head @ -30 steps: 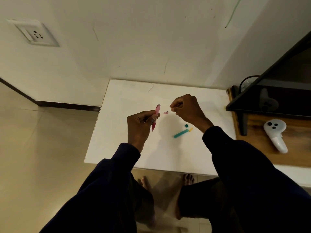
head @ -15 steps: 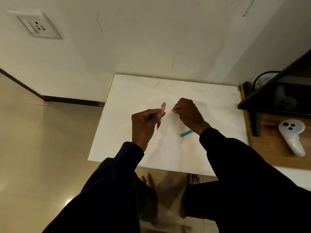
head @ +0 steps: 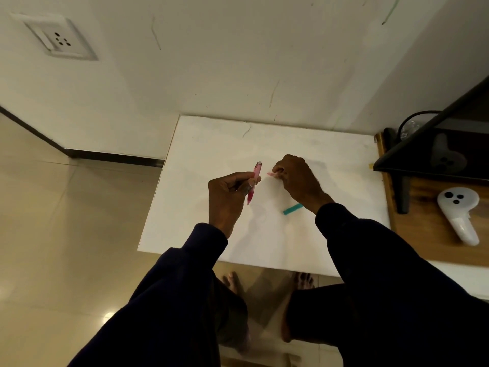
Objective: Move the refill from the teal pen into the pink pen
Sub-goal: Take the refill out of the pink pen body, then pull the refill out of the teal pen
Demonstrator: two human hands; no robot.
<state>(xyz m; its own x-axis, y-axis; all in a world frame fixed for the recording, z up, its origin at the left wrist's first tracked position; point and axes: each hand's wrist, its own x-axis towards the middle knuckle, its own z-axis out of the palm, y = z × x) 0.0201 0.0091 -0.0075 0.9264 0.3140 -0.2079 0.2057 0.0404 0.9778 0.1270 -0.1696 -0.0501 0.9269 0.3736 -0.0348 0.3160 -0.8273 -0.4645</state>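
My left hand (head: 229, 193) grips the pink pen (head: 254, 181) above the white table (head: 201, 186); the pen stands nearly upright. My right hand (head: 297, 178) is just to the right of it, fingers pinched on a small pink piece (head: 271, 174) close to the tabletop. The teal pen barrel (head: 292, 209) lies flat on the table below my right wrist, partly hidden by it. I cannot make out the refill.
A wooden desk (head: 423, 229) adjoins the table on the right, with a white controller (head: 459, 213) on it and a dark shelf (head: 434, 154) above. The wall runs along the table's far edge. The floor lies to the left.
My right hand has moved left and down to the small pink piece on the table and closed on it. The left hand keeps the pink pen. The view has shifted slightly.
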